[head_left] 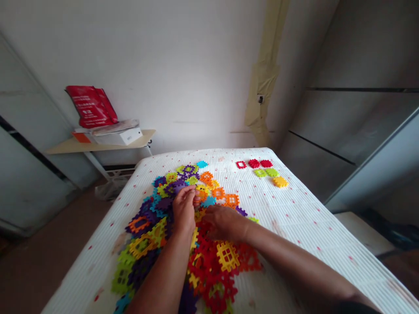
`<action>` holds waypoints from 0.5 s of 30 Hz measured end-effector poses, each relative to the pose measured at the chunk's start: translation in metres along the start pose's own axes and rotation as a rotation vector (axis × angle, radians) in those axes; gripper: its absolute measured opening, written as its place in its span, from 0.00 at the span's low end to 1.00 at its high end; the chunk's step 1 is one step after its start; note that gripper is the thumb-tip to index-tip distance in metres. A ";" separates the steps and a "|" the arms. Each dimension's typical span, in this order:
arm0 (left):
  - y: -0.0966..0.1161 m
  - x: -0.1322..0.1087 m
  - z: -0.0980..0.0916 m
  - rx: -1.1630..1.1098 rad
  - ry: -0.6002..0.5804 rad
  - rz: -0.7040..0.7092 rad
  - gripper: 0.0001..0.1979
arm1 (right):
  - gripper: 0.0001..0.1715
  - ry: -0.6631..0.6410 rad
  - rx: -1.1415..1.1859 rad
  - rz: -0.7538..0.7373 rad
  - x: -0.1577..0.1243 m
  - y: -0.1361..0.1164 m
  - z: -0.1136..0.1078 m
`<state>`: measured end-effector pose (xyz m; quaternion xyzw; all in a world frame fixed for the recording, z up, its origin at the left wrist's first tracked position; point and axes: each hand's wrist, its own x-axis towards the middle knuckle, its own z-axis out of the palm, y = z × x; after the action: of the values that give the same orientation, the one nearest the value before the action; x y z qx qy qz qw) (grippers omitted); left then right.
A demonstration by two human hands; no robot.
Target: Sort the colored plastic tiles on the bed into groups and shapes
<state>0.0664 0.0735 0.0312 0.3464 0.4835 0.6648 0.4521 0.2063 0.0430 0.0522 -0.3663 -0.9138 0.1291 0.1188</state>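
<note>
A heap of interlocking plastic blocks, flat and toothed, covers the near middle of the table. Over its centre is my left hand [185, 204], fingers curled closed around the edge of an orange interlocking block [202, 195]. My right hand [226, 222] reaches into the heap from the right, its fingers bent down and apart over red blocks [204, 237]; its fingertips are partly hidden. A blue block [208, 201] lies between the two hands. Just below my right hand rests a yellow window-shaped block [228, 256].
Apart from the heap, red blocks [253, 163], green blocks [271, 172] and a yellow block [280, 182] lie at the far right of the cloth-covered table [294, 226]. A side table [70, 146] at left carries a white box [119, 136] and a red bag [91, 107].
</note>
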 end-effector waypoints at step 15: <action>-0.006 0.002 -0.001 -0.006 -0.023 -0.002 0.15 | 0.16 -0.090 -0.158 0.055 0.000 -0.005 0.012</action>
<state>0.0664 0.0759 0.0258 0.3520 0.4766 0.6620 0.4591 0.1992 0.0374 0.0421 -0.3931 -0.9152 0.0762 0.0449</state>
